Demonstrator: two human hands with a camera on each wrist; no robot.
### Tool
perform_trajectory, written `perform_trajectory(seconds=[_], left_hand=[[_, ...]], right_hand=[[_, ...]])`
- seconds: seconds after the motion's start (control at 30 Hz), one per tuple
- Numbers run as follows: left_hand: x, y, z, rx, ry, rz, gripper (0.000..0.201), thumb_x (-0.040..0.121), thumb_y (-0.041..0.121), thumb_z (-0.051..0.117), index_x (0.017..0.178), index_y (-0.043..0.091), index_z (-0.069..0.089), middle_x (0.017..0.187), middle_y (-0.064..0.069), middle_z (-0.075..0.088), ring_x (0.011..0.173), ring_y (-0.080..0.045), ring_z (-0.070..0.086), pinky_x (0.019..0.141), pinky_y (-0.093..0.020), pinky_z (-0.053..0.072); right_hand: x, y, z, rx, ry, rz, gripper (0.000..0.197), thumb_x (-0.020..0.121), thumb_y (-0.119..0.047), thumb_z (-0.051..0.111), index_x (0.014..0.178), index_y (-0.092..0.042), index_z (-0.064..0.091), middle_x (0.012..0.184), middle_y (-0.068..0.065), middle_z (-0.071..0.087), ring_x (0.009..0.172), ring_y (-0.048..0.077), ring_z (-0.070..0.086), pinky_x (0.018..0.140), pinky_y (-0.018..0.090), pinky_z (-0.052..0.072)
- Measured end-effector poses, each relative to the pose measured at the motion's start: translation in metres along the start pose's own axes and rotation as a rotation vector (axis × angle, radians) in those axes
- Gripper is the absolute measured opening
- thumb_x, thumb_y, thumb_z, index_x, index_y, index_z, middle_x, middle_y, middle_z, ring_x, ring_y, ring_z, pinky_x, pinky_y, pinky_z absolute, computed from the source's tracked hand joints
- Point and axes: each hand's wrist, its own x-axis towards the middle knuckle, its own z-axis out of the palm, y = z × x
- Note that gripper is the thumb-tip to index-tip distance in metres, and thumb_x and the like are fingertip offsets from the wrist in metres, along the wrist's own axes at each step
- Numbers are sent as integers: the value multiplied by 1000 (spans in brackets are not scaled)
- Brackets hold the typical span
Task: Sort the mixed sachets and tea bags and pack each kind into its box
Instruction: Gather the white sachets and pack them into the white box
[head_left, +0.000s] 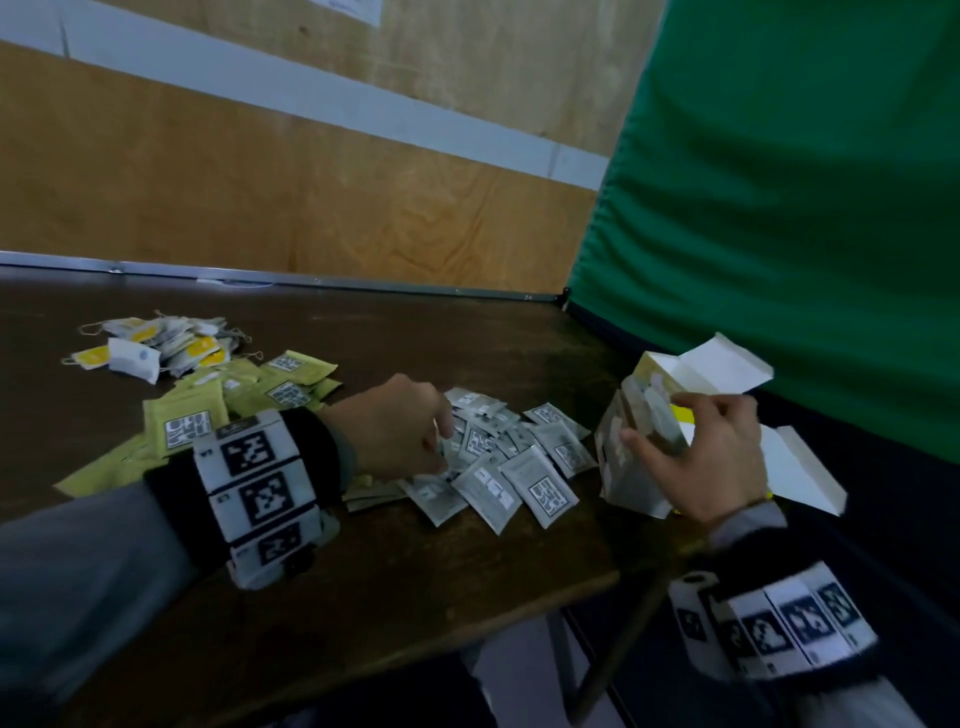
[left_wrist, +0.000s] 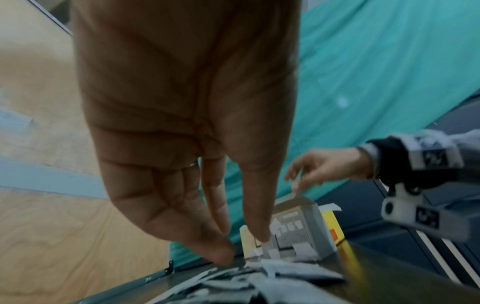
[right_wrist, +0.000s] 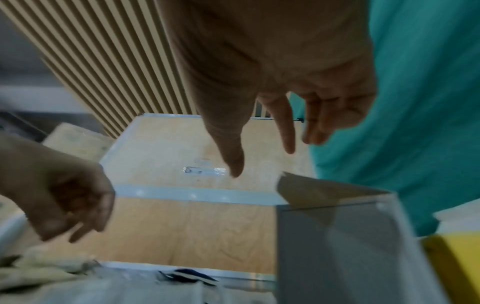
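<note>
Grey sachets (head_left: 509, 467) lie in a loose pile in the middle of the dark table (head_left: 415, 582). My left hand (head_left: 439, 441) reaches down into them, its fingertips (left_wrist: 226, 255) touching the pile (left_wrist: 285, 271); I see nothing lifted. A pale box (head_left: 613, 452) with a yellow side and open white flaps stands at the table's right edge. Over its open top hovers my right hand (head_left: 657, 421), with fingers spread and relaxed (right_wrist: 262, 162) above the box (right_wrist: 350, 246). Green sachets (head_left: 249, 395) lie at the left, and tea bags (head_left: 156, 345) with yellow tags behind them.
A plywood wall (head_left: 260, 182) runs along the table's far edge. A green curtain (head_left: 779, 208) hangs close behind the box on the right. The table's front right corner drops off just below the box. Bare tabletop shows in front of the grey pile.
</note>
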Motion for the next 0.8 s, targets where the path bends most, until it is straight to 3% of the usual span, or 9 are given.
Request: perform_trajectory(seconds=[0.07, 0.13, 0.23, 0.33, 0.43, 0.57, 0.7, 0.8], left_hand=[[1, 5, 0, -42, 0, 27, 33, 83, 29, 71, 112, 18, 62, 101, 4, 68, 87, -10, 65, 79, -28, 56], [0, 9, 1, -76, 9, 53, 33, 82, 30, 71, 111, 18, 62, 100, 6, 67, 87, -8, 64, 80, -26, 55], [-8, 13, 3, -127, 15, 64, 33, 81, 30, 72, 111, 21, 62, 95, 11, 63, 84, -3, 61, 76, -20, 52], [-15, 19, 12, -154, -30, 64, 35, 83, 30, 70, 115, 22, 60, 102, 8, 62, 93, -7, 61, 85, -27, 54], [-16, 29, 27, -154, -88, 100, 40, 84, 30, 69, 121, 22, 56, 113, 5, 61, 98, -10, 60, 87, -33, 54], [-12, 38, 33, -172, -161, 168, 44, 85, 27, 69, 125, 15, 55, 121, -2, 61, 103, -14, 61, 89, -34, 53], [-8, 36, 25, -202, -57, 179, 41, 83, 29, 71, 120, 16, 59, 117, 1, 63, 94, -7, 59, 81, -22, 51], [-4, 33, 8, -186, 96, 216, 36, 83, 34, 69, 117, 23, 61, 113, 9, 58, 103, -5, 55, 85, -22, 49]], right_hand=[[8, 9, 7, -121, -152, 111, 78, 69, -53, 73, 128, -6, 50, 125, 23, 41, 118, 37, 38, 92, 36, 40], [13, 14, 14, -142, -217, 150, 79, 71, -55, 71, 128, -7, 47, 125, 23, 44, 119, 36, 36, 91, 36, 39], [19, 19, 22, -29, -258, 200, 73, 75, -45, 72, 131, -7, 45, 124, 25, 47, 120, 37, 38, 94, 38, 39], [22, 20, 25, 76, -269, 268, 70, 75, -32, 73, 132, -7, 42, 130, 26, 40, 120, 39, 38, 98, 40, 38], [23, 15, 30, 177, -230, 330, 67, 74, -25, 75, 129, -7, 43, 132, 27, 36, 121, 40, 38, 100, 42, 37], [27, 11, 36, 226, -179, 299, 50, 80, -30, 70, 121, -4, 55, 121, 27, 56, 122, 39, 45, 97, 41, 40], [32, 6, 26, 157, -21, 228, 28, 93, -17, 52, 105, 6, 62, 108, 33, 61, 101, 48, 55, 82, 46, 44], [30, -2, 14, 171, 224, 74, 29, 95, -12, 45, 102, 11, 62, 100, 35, 61, 90, 48, 58, 78, 46, 44]])
